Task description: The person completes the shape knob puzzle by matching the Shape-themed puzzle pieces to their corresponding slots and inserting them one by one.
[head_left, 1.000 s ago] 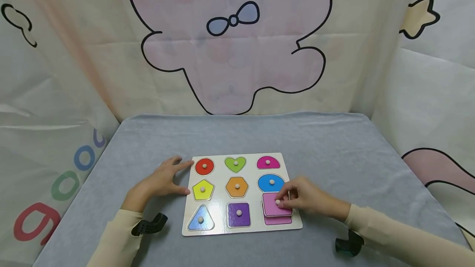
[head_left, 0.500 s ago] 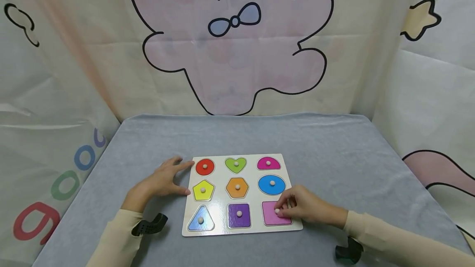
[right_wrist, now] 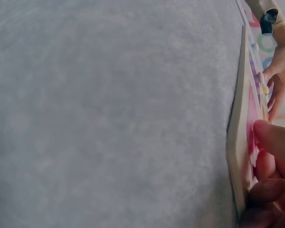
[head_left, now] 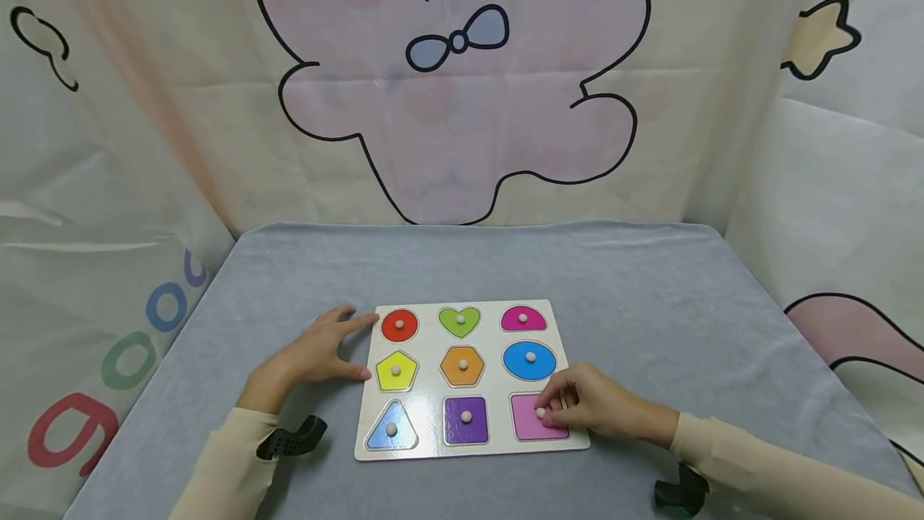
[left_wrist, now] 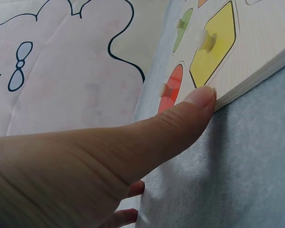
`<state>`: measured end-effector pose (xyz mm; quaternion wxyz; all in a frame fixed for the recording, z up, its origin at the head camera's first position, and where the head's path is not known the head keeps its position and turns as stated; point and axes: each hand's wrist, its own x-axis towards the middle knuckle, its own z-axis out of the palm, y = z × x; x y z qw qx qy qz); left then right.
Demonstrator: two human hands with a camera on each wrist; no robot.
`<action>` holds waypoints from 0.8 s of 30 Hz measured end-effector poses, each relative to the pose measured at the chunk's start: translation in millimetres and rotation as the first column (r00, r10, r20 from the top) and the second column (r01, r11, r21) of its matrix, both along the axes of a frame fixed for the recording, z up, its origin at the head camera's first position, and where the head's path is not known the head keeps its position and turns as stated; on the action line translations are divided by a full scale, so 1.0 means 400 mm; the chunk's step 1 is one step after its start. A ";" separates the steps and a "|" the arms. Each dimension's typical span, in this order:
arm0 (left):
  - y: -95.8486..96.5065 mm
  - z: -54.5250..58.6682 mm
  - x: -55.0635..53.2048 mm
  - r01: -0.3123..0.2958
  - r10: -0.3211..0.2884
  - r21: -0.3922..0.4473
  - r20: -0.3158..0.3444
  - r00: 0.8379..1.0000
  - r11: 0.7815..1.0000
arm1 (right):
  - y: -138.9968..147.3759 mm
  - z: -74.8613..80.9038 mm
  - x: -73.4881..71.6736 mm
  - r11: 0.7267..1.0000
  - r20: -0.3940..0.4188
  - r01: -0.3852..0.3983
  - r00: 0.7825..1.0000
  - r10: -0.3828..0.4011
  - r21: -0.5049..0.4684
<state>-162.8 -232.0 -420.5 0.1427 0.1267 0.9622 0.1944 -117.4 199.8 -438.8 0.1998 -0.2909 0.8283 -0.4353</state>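
A white wooden peg puzzle board (head_left: 426,444) lies on the table, with knobbed shapes sitting in its recesses. My right hand (head_left: 599,401) pinches the knob of the pink rectangle piece (head_left: 528,426), which lies flush in the bottom right recess. Curled fingers (right_wrist: 273,142) show close over that piece in the right wrist view. My left hand (head_left: 318,349) is at the board's left edge, thumb and index finger spread and touching it. In the left wrist view the thumb (left_wrist: 199,99) rests at the edge beside the yellow pentagon (left_wrist: 223,33) and the red circle (left_wrist: 173,88).
Grey cloth covers the table (head_left: 650,287). Other pieces in the board include a purple square (head_left: 455,428), a blue oval (head_left: 520,366) and a light blue triangle (head_left: 393,416). A printed curtain (head_left: 462,127) hangs behind the table and along both sides.
The pink rectangle, earlier raised and offset over its recess, has come down into it with my right hand on its knob. My left hand stays at the board's edge.
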 end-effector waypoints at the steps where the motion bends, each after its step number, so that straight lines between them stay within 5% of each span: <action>1: 0.001 0.001 0.000 -0.001 0.001 0.002 0.000 1.000 1.000 | 0.000 0.000 -0.001 1.000 0.001 -0.001 1.000 0.001 0.001; 24: 0.002 -0.003 0.000 -0.007 0.007 -0.001 0.003 1.000 1.000 | 0.003 -0.004 -0.002 1.000 0.027 -0.008 1.000 0.007 0.004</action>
